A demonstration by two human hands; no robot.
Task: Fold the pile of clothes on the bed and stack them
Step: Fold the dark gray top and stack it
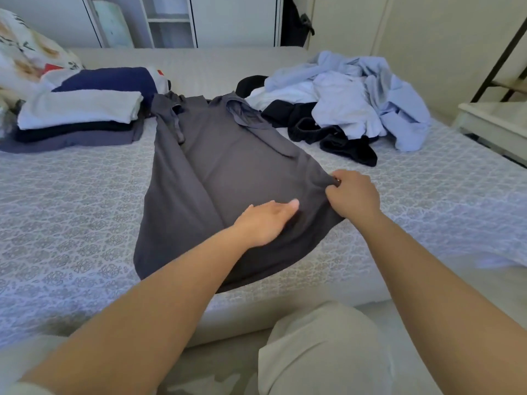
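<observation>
Hands: right hand [353, 195] pinches grey garment [228, 166]; left hand [266, 222] rests flat.

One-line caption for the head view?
Right hand pinches grey garment; left hand flattens it.

Head cam looks fwd/down, close over bed [71, 223] (wide-angle).

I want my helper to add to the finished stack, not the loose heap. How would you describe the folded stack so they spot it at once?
Start from the bed with the patterned grey cover and look to its far left side, beside the floral pillow. The folded stack sits there in flat layers: a white piece over black and grey ones. Unlike the crumpled light blue and black heap on the far right, its edges are squared.
</observation>
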